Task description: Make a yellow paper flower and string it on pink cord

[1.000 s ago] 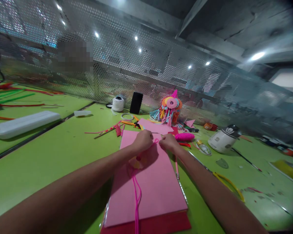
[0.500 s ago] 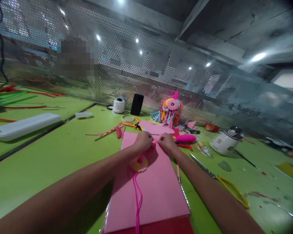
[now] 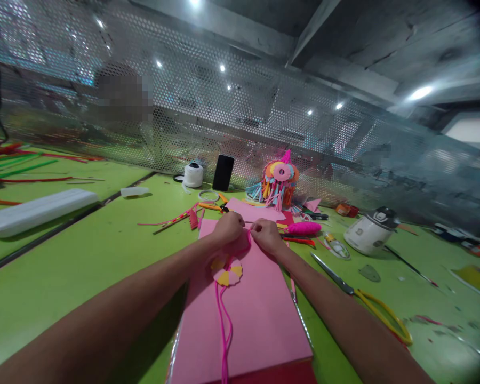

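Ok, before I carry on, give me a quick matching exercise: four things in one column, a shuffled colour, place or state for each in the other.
Things:
1. scissors
2. phone
3. paper flower
4. cord

Descriptions:
A. pink and yellow, lying on the pink sheet
B. looped between the left hand and right hand
C. yellow handles
D. black, standing up before the mesh screen

Pairs: 1-C, 2-D, 3-A, 4-B

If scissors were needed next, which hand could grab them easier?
Probably the right hand: the yellow-handled scissors lie beside its forearm; the left hand is farther off. The right seems to pinch pink cord, though.
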Demonstrator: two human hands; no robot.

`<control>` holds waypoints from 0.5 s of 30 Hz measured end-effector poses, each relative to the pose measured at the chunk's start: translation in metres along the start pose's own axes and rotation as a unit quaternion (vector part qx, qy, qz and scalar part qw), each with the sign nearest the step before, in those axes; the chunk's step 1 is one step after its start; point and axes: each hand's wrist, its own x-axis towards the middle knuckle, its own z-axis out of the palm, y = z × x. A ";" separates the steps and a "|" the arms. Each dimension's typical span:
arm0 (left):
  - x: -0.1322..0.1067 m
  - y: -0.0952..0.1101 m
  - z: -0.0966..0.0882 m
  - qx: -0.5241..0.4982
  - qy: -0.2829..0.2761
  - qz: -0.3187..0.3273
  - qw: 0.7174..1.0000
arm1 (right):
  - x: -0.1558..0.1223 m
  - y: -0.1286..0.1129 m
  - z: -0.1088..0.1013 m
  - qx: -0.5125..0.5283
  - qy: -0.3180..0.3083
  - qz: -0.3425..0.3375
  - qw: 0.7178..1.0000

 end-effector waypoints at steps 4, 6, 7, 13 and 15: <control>0.002 -0.004 0.000 -0.034 0.009 -0.007 0.999 | -0.001 0.000 0.001 0.009 0.021 -0.015 1.000; 0.003 -0.005 -0.002 -0.058 0.014 -0.015 0.998 | -0.002 0.000 0.002 0.016 0.034 -0.020 0.999; 0.004 -0.005 -0.003 -0.074 0.017 -0.021 0.997 | -0.003 0.000 0.001 0.019 0.043 -0.021 0.999; 0.006 -0.001 -0.006 -0.224 0.006 -0.080 0.971 | -0.006 -0.005 -0.004 0.056 0.094 -0.046 0.993; 0.004 0.003 -0.007 -0.297 -0.004 -0.098 0.950 | -0.007 -0.009 -0.007 0.070 0.109 -0.058 0.990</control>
